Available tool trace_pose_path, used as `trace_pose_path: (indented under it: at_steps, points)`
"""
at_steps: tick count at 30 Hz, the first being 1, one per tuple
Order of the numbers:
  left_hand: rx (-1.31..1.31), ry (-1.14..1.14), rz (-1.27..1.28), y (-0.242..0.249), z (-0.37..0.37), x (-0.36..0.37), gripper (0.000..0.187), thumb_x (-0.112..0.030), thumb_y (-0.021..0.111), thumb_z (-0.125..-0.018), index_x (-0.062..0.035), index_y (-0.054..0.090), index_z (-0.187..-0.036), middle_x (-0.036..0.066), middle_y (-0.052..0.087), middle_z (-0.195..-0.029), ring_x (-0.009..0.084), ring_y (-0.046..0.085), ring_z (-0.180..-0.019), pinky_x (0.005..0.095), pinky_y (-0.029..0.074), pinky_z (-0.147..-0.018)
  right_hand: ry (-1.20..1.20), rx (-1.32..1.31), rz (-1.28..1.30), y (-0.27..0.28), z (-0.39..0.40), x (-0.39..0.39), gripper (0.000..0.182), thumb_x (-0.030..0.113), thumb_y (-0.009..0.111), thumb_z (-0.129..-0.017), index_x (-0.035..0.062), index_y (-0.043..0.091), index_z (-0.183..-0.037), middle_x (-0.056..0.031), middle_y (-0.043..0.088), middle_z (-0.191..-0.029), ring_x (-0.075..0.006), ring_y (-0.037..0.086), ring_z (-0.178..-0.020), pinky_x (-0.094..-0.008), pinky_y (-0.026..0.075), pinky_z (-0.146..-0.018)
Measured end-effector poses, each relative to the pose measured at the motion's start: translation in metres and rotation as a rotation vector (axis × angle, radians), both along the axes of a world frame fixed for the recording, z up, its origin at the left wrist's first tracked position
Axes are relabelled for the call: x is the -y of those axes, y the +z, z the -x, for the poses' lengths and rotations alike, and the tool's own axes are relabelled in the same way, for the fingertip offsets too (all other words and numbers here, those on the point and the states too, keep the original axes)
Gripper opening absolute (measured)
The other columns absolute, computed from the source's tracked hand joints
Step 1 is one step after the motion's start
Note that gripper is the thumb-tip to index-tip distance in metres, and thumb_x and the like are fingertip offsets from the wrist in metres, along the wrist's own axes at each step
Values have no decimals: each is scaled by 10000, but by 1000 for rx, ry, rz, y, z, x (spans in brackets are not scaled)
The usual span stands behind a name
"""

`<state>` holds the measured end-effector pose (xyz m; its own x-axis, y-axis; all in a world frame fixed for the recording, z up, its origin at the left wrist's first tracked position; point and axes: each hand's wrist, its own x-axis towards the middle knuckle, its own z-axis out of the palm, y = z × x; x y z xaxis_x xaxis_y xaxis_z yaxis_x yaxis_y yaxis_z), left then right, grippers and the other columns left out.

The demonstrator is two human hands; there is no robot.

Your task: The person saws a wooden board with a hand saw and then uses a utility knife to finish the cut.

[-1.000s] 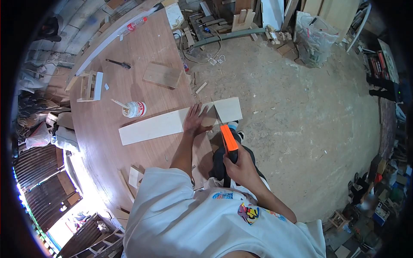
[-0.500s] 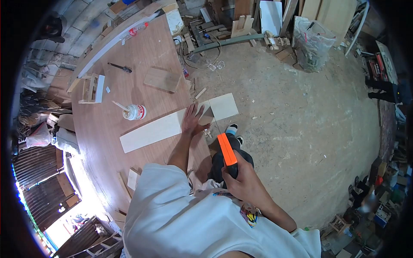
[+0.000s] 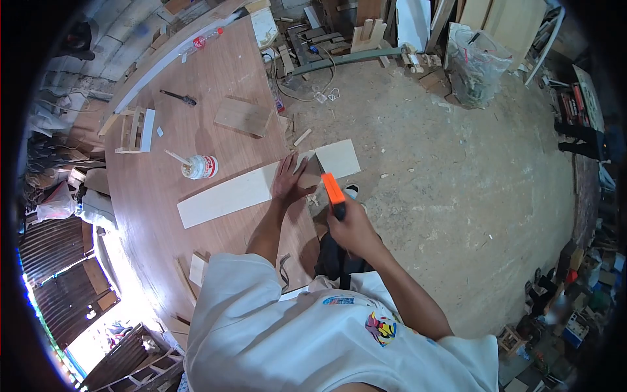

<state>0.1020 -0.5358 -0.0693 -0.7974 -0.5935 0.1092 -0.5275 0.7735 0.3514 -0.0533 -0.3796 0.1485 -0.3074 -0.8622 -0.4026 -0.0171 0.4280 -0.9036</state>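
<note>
A long pale wooden board lies across the table, its far right end sticking out past the table edge over the floor. My left hand presses flat on the board with its fingers spread, close to the overhang. My right hand is wrapped round the black part of a handsaw's handle. The handsaw has an orange front to its handle, and its thin blade meets the board just right of my left hand. Much of the blade is hard to make out.
On the brown table are a white glue tub with a stick in it, a wood block, a small wooden frame, a dark tool and a plastic bottle. A bag of scraps stands on the floor.
My right hand has pushed the handsaw forward, away from my body, so its handle is nearer the board. My left hand stays on the board.
</note>
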Motion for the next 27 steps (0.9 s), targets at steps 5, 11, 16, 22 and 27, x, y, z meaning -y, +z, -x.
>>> trace_pose_path:
  at_steps: [5,11,16,22,27]
  points:
    - [-38,17,29,-1,1,0,1032,-475,852,-561,-119,445,-1440,210,454,-1419,380,399,-1354,510,300,-1146,-12,-75,102,-66,-11,23,139,32,572,-826,-3,543,-957,-76,535,-703,-156,512,-647,-340,449,-624]
    - [38,-5,-8,5,-4,-7,1042,-494,850,-548,-141,453,-1445,200,460,-1422,372,410,-1347,494,307,-1149,-55,51,-52,-64,-5,16,254,58,577,-818,-32,598,-1054,-206,622,-783,-299,645,-733,-382,491,-711]
    - [-27,4,-3,2,0,0,1035,-474,846,-538,-162,458,-1446,194,467,-1415,372,418,-1338,488,322,-1143,-37,38,-95,-41,5,25,240,73,583,-827,-34,590,-1041,-206,634,-798,-297,660,-761,-384,498,-727]
    - [-17,-10,-9,3,-6,-9,1010,-484,825,-557,-171,460,-1446,191,467,-1409,373,417,-1335,485,327,-1142,-21,61,-137,-11,0,17,237,66,582,-823,-40,564,-1034,-210,622,-779,-341,647,-749,-383,496,-732]
    - [32,-21,-7,1,-4,-5,1025,-527,843,-562,-148,465,-1437,195,463,-1404,365,402,-1350,506,288,-1161,-17,68,-124,17,5,-11,244,54,580,-813,-47,545,-1032,-209,602,-770,-310,632,-735,-382,491,-724]
